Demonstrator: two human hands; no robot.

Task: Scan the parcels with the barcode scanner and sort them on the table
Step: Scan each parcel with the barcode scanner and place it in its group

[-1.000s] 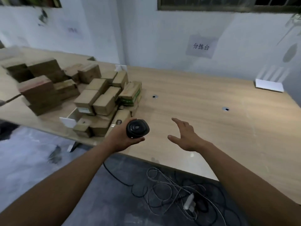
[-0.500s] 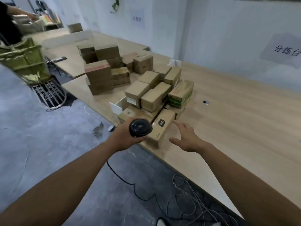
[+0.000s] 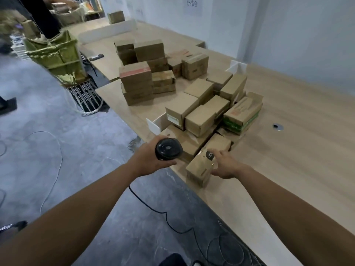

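My left hand (image 3: 148, 160) grips the black barcode scanner (image 3: 168, 149) over the table's near edge, its cable trailing down to the floor. My right hand (image 3: 223, 166) holds the nearest parcel (image 3: 203, 164), a long brown carton with a round black label, fingers over its top and thumb on its near side. Behind it a pile of several brown parcels (image 3: 199, 112) lies heaped, with a green-and-brown carton (image 3: 242, 114) at its right. A second stack of parcels (image 3: 146, 73) stands farther back left.
The wooden table (image 3: 297, 150) stretches right with a cable hole (image 3: 277, 126). White dividers (image 3: 153, 126) stand by the pile. A green-lined bin (image 3: 55, 54) and a person in dark clothing are at far left. Cables lie on the grey floor (image 3: 76, 169).
The view swung left toward the parcel pile. My right hand reached in from open air and took hold of the nearest parcel. The left hand kept the scanner.
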